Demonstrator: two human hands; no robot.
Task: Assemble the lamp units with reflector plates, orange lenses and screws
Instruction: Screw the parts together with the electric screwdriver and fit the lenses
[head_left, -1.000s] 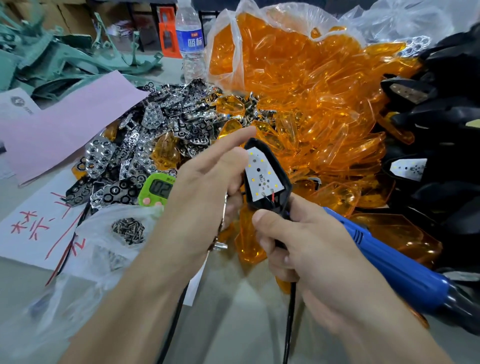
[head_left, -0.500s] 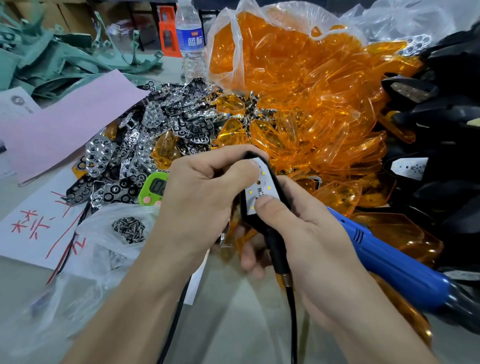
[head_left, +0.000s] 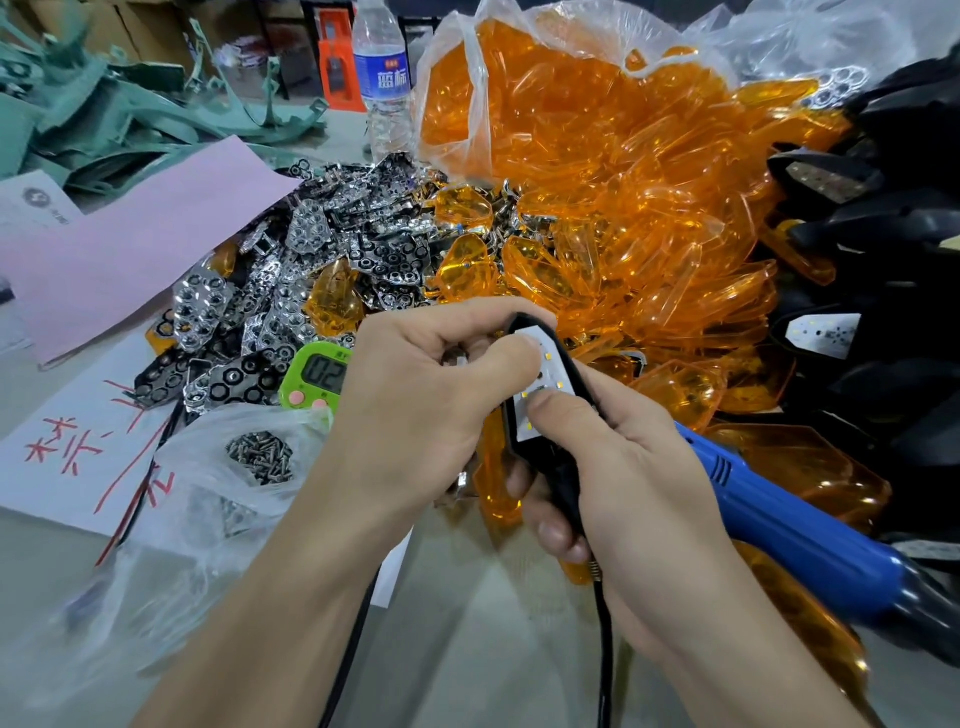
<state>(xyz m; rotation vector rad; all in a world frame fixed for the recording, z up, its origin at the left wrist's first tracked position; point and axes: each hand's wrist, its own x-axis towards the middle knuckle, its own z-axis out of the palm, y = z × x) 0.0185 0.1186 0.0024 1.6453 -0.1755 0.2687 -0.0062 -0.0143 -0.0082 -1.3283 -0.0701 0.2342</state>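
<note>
A black lamp unit (head_left: 551, 415) with a white LED board faces up at the centre, its black cable hanging down. My right hand (head_left: 618, 467) grips its stem, thumb pressing on the board. My left hand (head_left: 431, 410) curls over the unit's top edge, fingers closed, and something small and shiny sits half hidden under them. Chrome reflector plates (head_left: 291, 291) lie heaped at the left. Orange lenses (head_left: 623, 218) spill from a clear bag behind. Screws (head_left: 260, 457) sit in a plastic bag at the lower left.
A blue electric screwdriver (head_left: 789, 525) lies under my right wrist. More black lamp units (head_left: 883, 291) pile up at the right. A green timer (head_left: 317, 379), a water bottle (head_left: 382, 78), pink paper (head_left: 130, 249) and green parts (head_left: 104, 119) stand at the left and back.
The lamp unit came down from upright to lower and flatter. My left fingers curled over its top and my right thumb moved onto the LED board.
</note>
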